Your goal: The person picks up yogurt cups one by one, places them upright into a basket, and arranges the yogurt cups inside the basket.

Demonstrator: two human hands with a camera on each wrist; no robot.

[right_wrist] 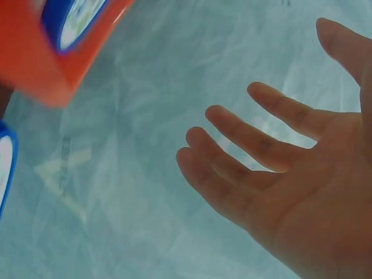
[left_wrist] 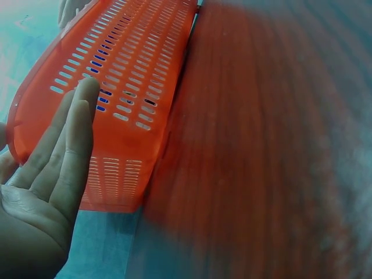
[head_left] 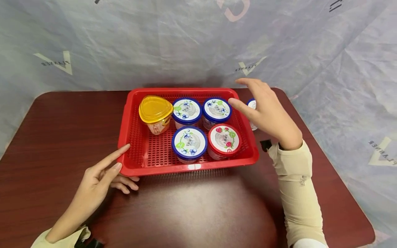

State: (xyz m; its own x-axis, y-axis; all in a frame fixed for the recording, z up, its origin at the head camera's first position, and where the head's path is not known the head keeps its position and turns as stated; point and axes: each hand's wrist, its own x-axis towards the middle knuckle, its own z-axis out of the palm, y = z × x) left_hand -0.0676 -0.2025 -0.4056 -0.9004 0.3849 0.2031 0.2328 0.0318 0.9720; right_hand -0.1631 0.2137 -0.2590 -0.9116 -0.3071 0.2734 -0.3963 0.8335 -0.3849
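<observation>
My left hand [head_left: 95, 182] is at the near left corner of the red plastic basket [head_left: 161, 170], its index finger and thumb touching the rim. In the left wrist view, straight fingers lie along the slotted basket wall [left_wrist: 133, 75]. My right hand [head_left: 269, 112] hovers over the basket's right side, fingers spread and nothing held. Inside the basket stand a yellow-lidded cup [head_left: 156, 109], several blue-lidded cups [head_left: 189, 142] with blueberry pictures, and a red-lidded cup [head_left: 224, 140]. Another blue-rimmed cup [head_left: 252, 104] stands outside on the right, partly hidden by my right hand.
Everything stands on a dark reddish wooden table [head_left: 192, 206] with rounded corners. A grey printed sheet [head_left: 149, 44] hangs behind the table and along its right side. The basket's left end shows its perforated floor [head_left: 158, 151].
</observation>
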